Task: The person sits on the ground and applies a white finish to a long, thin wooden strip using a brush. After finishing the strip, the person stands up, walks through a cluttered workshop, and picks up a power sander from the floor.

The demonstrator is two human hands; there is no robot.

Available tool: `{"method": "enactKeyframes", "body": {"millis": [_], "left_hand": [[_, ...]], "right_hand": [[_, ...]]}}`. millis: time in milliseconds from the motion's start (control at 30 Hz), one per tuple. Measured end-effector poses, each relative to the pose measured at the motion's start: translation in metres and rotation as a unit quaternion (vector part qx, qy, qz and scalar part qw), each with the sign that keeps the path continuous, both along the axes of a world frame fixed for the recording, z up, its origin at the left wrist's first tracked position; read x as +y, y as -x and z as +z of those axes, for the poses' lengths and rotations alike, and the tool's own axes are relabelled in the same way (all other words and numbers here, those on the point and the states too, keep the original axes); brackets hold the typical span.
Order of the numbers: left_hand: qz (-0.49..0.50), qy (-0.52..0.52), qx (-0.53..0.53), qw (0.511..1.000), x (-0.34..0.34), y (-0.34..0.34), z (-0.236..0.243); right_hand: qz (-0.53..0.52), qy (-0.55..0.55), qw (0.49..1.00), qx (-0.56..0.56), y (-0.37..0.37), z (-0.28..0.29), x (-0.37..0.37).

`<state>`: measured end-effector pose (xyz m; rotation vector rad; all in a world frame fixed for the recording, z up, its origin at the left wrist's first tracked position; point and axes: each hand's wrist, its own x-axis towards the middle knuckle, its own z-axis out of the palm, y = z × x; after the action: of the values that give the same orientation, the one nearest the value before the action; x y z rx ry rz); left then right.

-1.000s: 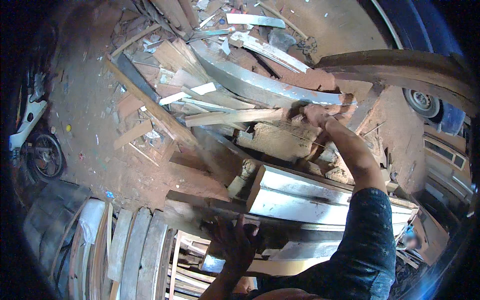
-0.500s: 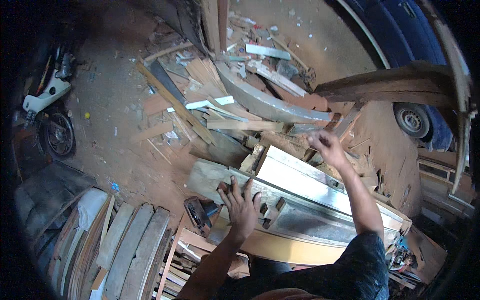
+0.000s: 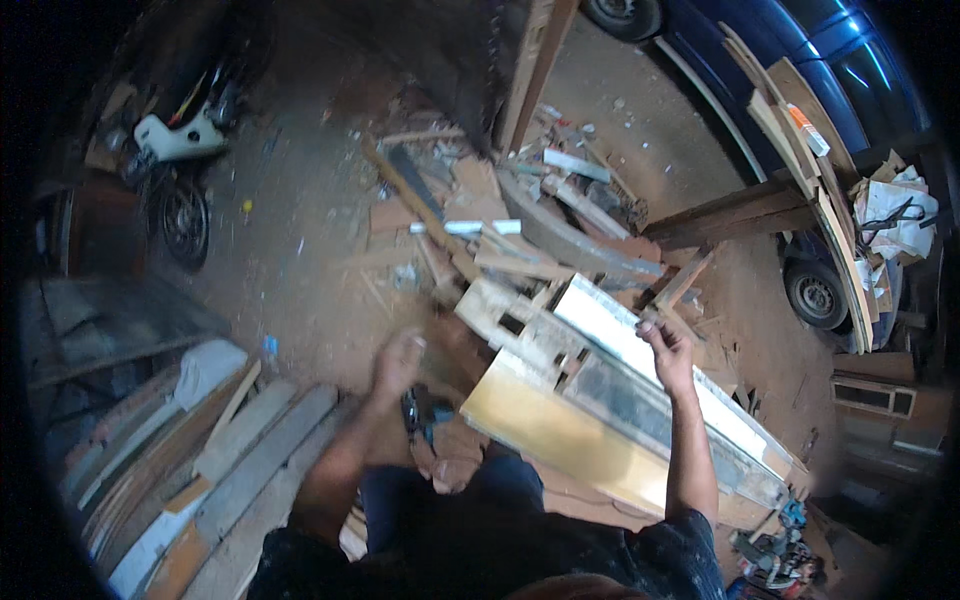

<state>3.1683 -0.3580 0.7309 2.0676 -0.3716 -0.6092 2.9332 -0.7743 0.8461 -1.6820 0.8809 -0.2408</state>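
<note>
Over the scrap pile, left hand (image 3: 398,362) has let go of the frame (image 3: 600,400).
Its grip hangs loose and empty; right hand (image 3: 668,348) still clasps the frame's upper edge, now carrying it alone.

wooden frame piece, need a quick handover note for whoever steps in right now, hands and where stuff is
Right hand: on the upper edge of the long wooden frame piece, which lies tilted across the scrap wood pile.
Left hand: free, fingers loose, holding nothing, above the red dirt floor.
Planks stacked to the left.
Done: the frame piece is up on the pile.
Left: the frame piece has no two-handed grip yet.
</note>
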Motion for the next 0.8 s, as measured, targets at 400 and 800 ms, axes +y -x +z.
{"method": "enactKeyframes", "body": {"millis": [400,800], "left_hand": [[0.260,-0.147,0.015,0.954,0.403,-0.136,-0.060],[0.178,-0.201,0.022,0.963,0.571,-0.468,-0.060]], "right_hand": [[0.016,0.104,0.994,0.021,-0.183,0.100,0.180],[0.235,-0.016,0.964,0.124,-0.265,-0.097,0.393]]}}
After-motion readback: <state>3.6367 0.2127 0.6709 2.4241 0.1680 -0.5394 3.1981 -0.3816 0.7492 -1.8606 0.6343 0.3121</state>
